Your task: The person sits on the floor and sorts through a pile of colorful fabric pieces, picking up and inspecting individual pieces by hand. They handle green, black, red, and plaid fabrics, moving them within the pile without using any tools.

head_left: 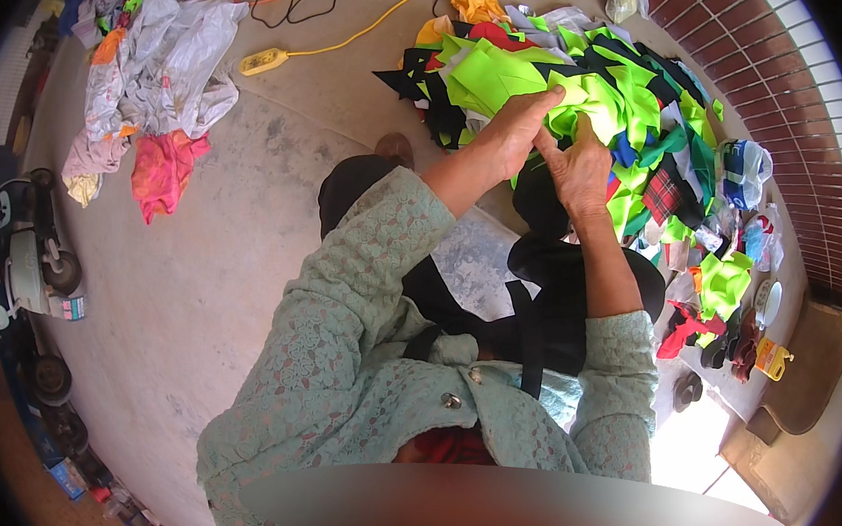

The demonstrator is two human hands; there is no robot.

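Note:
Over the near edge of a large heap of fabric scraps, my two hands meet, close together. The scraps are mostly lime green, with black, red, orange and grey pieces among them. My left hand (pixel 519 124) is closed on a lime-green cloth piece (pixel 590 100), its thumb stretched along the top. Just right of it and slightly nearer, my right hand (pixel 580 173) is closed at the lower edge of the same cloth. The fingertips of both hands are partly hidden by the cloth and by each other. Black cloth (pixel 541 201) lies below the hands, near my knees.
White plastic sacks (pixel 174 66) and a pink cloth (pixel 169 172) lie on the concrete floor (pixel 178 333) at left. A yellow power strip (pixel 264 62) trails its cord toward the heap. Shoes (pixel 742 356), a yellow container (pixel 774 360) and a tiled wall (pixel 752 81) stand at right; a scooter (pixel 31 257) at far left.

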